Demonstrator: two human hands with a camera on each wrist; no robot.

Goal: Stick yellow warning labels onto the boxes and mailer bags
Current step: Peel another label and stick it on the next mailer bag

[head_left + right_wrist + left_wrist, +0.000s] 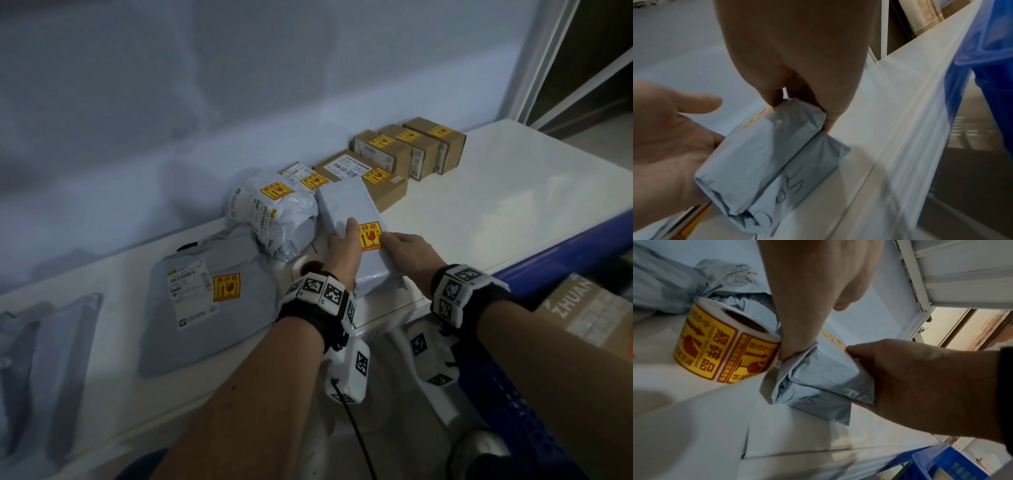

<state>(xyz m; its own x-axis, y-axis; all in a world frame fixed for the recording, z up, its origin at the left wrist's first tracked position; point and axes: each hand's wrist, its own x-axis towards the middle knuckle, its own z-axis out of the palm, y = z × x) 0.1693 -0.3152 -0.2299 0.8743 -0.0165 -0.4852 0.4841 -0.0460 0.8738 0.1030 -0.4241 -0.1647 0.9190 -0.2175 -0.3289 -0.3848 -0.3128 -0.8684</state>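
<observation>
A small grey mailer bag (pixel 346 209) lies in the middle of the white shelf (pixel 496 205), with a yellow warning label (pixel 370 236) stuck on its top near end. My left hand (pixel 342 246) rests flat against the bag's left side, thumb stretched out beside the label. My right hand (pixel 409 251) grips the bag's right side, its thumb tip at the label's edge and its fingers (pixel 828 120) curled down the side. The bag's folded end (pixel 818 386) faces me. The label roll (pixel 725 344) stands just left of my left hand.
Several labelled cardboard boxes (pixel 411 150) line the back wall. Two labelled mailers (pixel 274 216) (pixel 205 294) lie to the left, with plain grey bags (pixel 51 359) at the far left. A blue shelf beam (pixel 548 260), a cardboard box (pixel 589 308) and a blue crate (pixel 941 464) are at the right.
</observation>
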